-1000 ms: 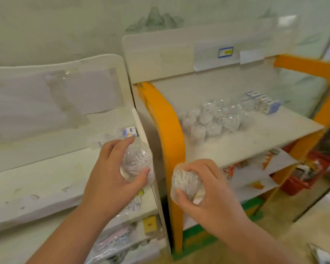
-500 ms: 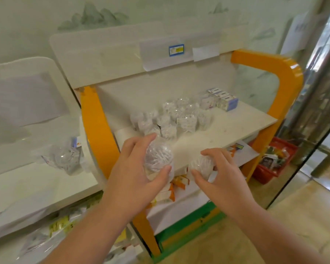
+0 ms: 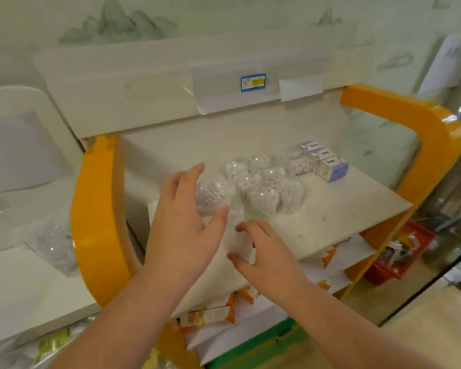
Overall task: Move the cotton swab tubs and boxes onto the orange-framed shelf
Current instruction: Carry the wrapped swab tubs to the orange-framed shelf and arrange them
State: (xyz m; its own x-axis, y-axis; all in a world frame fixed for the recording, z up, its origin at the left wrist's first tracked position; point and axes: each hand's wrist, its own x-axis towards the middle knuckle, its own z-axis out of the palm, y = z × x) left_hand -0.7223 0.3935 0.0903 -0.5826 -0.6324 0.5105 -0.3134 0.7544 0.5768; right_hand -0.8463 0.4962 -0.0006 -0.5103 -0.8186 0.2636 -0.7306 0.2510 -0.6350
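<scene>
The left hand (image 3: 183,225) curled its fingers and thumb around a clear tub of cotton swabs (image 3: 210,197), holding it at the left edge of the cluster of tubs (image 3: 261,186) standing on the orange-framed shelf (image 3: 330,219). The right hand (image 3: 261,251) hovered just above the shelf's front, fingers bent; a blurred pale shape lay under them, and whether it grasped anything could not be told. Small blue-and-white boxes (image 3: 322,162) stood behind the tubs to the right. More tubs (image 3: 55,243) remained on the white shelf (image 3: 24,288) to the left.

I carried both tubs over the shelf (image 3: 330,217); my right hand (image 3: 266,251) let go, my left hand (image 3: 184,222) kept its tub (image 3: 210,194).
</scene>
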